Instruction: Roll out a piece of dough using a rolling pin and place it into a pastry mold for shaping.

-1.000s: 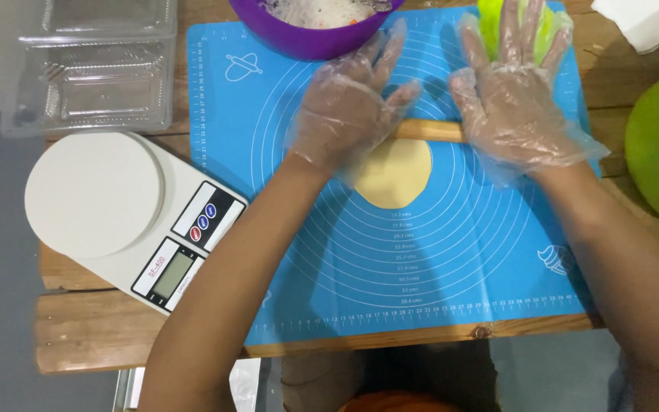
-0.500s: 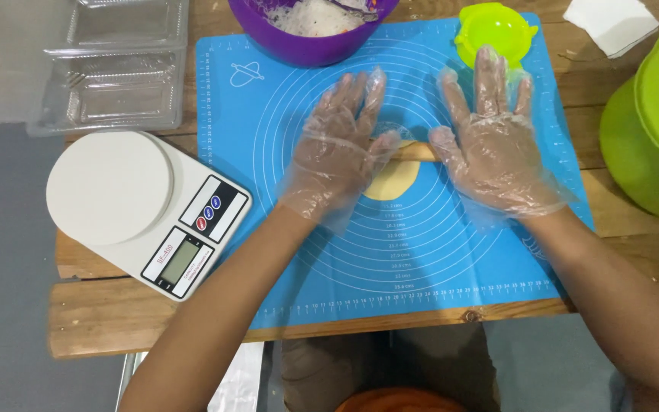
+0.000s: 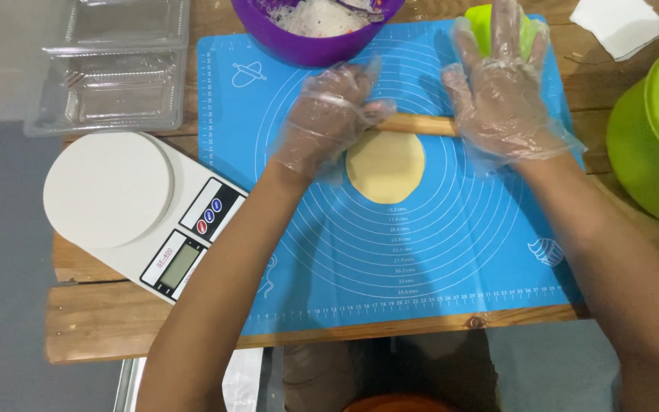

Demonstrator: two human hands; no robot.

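Dough (image 3: 385, 166) is lying as a thin pale disc on the blue silicone mat (image 3: 436, 252), just on the near side of the wooden rolling pin (image 3: 417, 124). The left hand (image 3: 328, 122) and right hand (image 3: 503, 88), both in clear plastic gloves, are pressing flat on the pin's two ends, fingers spread, palms bearing down rather than clenching. This looks like the flattening step, with the pin sitting at the disc's far edge. Judging from that, the next stroke is calling for even pressure from both palms. Beyond the left grip a purple bowl (image 3: 306, 42) of white filling is waiting; a white kitchen scale (image 3: 142, 210) is sitting on the wooden surface (image 3: 100, 320) outboard of that hand.
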